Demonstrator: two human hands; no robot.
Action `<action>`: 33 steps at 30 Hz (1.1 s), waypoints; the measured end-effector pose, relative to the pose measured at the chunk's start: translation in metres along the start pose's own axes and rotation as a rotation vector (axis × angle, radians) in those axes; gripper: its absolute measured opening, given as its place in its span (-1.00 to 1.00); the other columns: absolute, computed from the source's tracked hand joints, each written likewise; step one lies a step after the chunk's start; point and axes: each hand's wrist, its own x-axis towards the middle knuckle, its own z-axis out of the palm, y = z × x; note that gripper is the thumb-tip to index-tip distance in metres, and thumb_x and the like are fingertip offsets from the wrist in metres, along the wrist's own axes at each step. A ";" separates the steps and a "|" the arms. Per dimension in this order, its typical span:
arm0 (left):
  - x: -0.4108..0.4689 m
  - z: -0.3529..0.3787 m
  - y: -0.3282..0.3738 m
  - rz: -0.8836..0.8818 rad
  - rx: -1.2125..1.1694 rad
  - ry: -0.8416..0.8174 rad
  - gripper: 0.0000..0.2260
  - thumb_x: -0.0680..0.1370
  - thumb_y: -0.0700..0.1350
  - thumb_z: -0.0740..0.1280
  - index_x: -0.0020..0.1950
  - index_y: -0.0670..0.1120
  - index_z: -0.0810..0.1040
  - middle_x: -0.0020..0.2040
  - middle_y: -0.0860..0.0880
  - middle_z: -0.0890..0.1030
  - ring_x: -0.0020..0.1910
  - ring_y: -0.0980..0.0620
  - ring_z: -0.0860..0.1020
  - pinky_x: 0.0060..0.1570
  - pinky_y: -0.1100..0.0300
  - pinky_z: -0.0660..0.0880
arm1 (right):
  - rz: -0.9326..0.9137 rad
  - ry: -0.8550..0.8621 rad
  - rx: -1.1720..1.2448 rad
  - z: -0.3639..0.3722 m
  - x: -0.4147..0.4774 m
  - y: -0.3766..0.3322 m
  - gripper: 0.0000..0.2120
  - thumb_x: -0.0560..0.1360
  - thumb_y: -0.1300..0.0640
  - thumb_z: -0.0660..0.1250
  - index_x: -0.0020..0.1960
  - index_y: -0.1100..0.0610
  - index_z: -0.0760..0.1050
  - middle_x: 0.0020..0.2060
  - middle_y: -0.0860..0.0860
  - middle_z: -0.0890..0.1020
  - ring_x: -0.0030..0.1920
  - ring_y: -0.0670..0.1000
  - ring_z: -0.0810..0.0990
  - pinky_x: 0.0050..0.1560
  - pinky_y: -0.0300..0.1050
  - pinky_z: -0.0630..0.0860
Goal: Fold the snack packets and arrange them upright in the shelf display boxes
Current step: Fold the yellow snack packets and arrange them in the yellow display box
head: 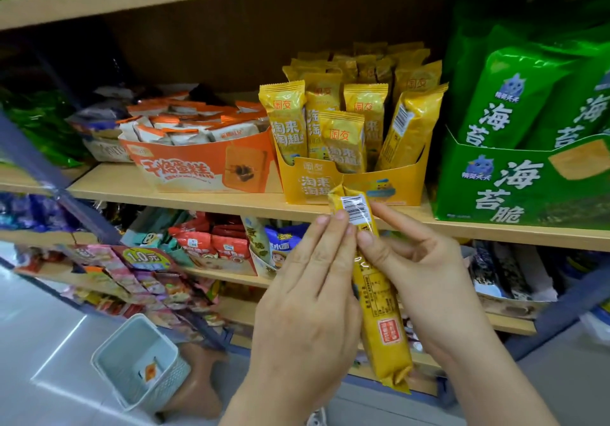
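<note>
The yellow snack pkt [376, 293] is hanging upright between both hands, barcode side facing the wearer, just in front of and below the yellow display box [389, 184] on the shelf [185, 194], probably so it can be folded before going in. R hand [425, 270] is pinching it near the barcode w/ thumb and forefinger. L hand [307, 300] is laying straight fingers along its left edge; thumb hidden, so grip can't be told. Most of the pkt is trailing below both hands. Like pkts [343, 135] are standing upright in the box.
</note>
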 end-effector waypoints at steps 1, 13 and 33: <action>-0.001 -0.003 -0.003 0.006 0.009 -0.023 -0.58 0.57 -0.18 0.15 0.44 -0.19 0.42 0.48 -0.10 0.37 0.51 -0.04 0.27 0.40 0.03 0.34 | 0.022 -0.016 0.041 0.000 0.000 0.000 -0.59 0.37 0.14 0.40 0.21 -0.01 0.57 -0.09 0.03 0.74 -0.01 -0.01 0.71 -0.07 -0.14 0.65; 0.020 -0.019 -0.025 0.199 -0.035 -0.025 -0.60 0.51 -0.19 0.24 0.35 -0.19 0.53 0.34 -0.09 0.54 0.41 -0.07 0.42 0.36 0.03 0.39 | 0.013 0.028 0.015 -0.001 0.002 -0.005 -0.59 0.27 0.02 0.45 0.11 0.05 0.63 -0.03 0.10 0.71 -0.02 0.10 0.69 -0.02 0.07 0.63; 0.037 -0.043 -0.010 -0.509 -1.045 0.051 -0.64 0.49 -0.39 0.39 0.12 0.03 0.63 0.02 0.13 0.70 0.09 0.14 0.64 0.03 0.34 0.54 | -0.513 0.104 -0.766 0.011 0.009 0.005 -0.70 0.46 0.02 0.39 0.18 -0.02 0.56 0.01 -0.22 0.58 0.08 -0.25 0.51 0.01 -0.48 0.37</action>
